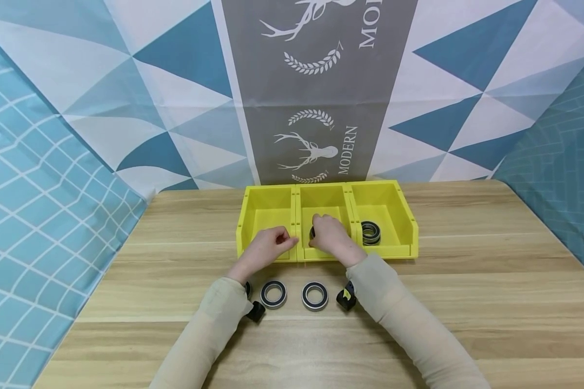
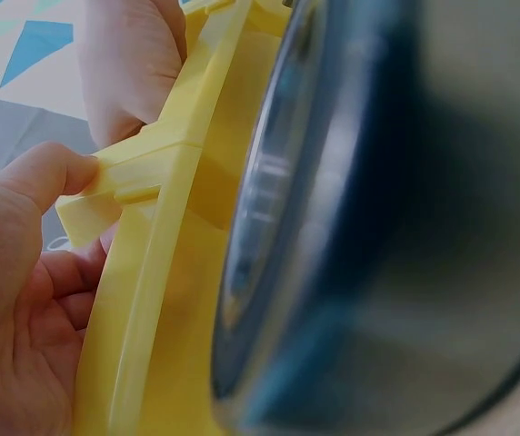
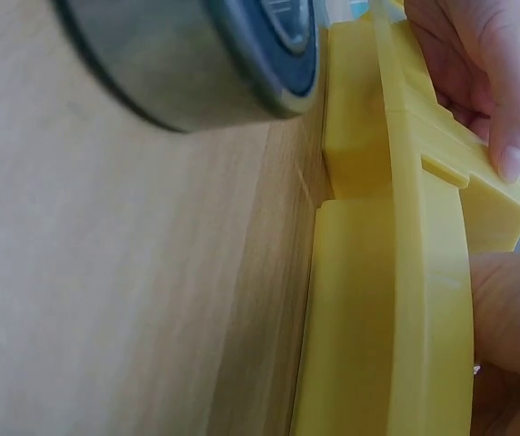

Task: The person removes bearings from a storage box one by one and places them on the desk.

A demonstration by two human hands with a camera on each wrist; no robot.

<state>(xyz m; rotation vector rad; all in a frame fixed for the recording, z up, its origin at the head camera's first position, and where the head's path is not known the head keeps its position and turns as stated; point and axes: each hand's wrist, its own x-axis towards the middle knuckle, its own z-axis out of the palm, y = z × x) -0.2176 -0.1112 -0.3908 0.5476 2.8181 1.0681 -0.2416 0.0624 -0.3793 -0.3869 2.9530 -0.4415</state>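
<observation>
Three yellow bins [image 1: 405,252] stand joined side by side on the table. My left hand [image 1: 264,249] is at the front of the left bin, gripping the divider beside the middle one; in the left wrist view its thumb [image 2: 55,173] presses the divider's edge and its fingers curl behind the front wall. My right hand [image 1: 332,235] reaches into the middle bin and pinches a dark ball bearing [image 1: 312,233], mostly hidden by the fingers. Stacked bearings [image 1: 371,233] lie in the right bin. Two bearings, one left [image 1: 273,294] and one right [image 1: 314,295], lie flat before the bins.
Black wrist-camera parts show by the left cuff [image 1: 256,312] and right cuff [image 1: 346,297]. The wooden table [image 1: 491,302] spreads around the bins, with a patterned backdrop [image 1: 316,92] behind. A large blurred bearing [image 2: 333,227] covers much of the left wrist view.
</observation>
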